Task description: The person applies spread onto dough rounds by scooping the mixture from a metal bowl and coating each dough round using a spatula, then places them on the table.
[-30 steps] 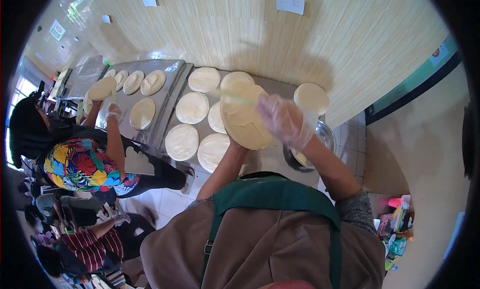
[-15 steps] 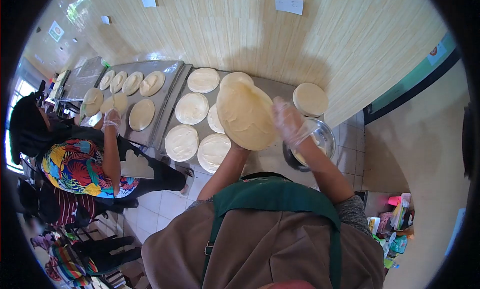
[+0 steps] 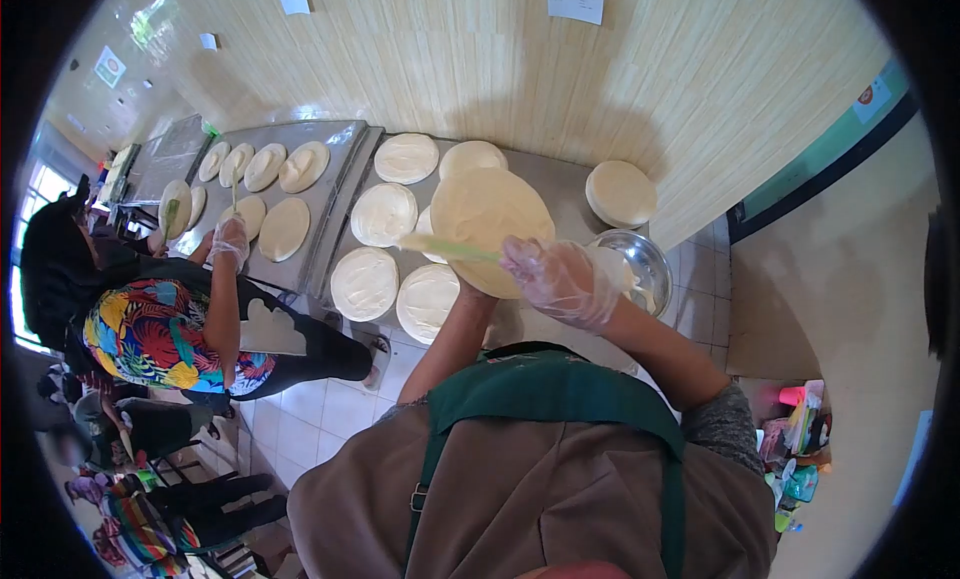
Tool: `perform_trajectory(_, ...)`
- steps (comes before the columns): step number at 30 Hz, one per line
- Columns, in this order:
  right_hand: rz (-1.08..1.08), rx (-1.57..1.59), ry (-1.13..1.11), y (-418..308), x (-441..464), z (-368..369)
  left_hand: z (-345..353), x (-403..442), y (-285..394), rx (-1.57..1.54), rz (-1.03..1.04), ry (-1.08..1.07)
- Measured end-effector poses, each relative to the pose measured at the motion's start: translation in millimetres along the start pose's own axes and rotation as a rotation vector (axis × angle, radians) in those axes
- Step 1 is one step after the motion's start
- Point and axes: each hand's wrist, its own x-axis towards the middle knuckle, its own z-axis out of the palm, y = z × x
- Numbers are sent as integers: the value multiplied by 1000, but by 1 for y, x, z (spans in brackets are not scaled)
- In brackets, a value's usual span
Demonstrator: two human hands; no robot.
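My left hand (image 3: 478,295) is mostly hidden beneath a round pale flatbread (image 3: 490,204), which it holds up, tilted, over the table. In a clear plastic glove, my right hand (image 3: 560,277) is closed round the handle of a pale green spatula (image 3: 455,247). The spatula's blade points left across the lower part of the flatbread; I cannot tell whether it touches. Beside my right forearm is a steel bowl (image 3: 652,264) with pale cream in it. Several cream-coated rounds, such as this one (image 3: 384,216), lie to the left.
A stack of plain rounds (image 3: 621,194) stands at the table's right, near the wall (image 3: 640,89). A co-worker (image 3: 165,324) with a gloved hand works at the adjoining table (image 3: 330,169), where more rounds lie. More people are at the lower left.
My right hand has moved left and down from the flatbread's right edge, and the spatula now shows across it. The flatbread appears turned and more tilted. The co-worker has raised a round.
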Motion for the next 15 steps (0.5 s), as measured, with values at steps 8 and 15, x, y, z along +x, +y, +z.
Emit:
perform_trajectory(8, 295, -84, 66, 55, 8, 16, 21, 8, 0, 397, 47, 258)
perform_trajectory(15, 233, 131, 12, 37, 9, -17, -9, 18, 14, 187, 76, 181)
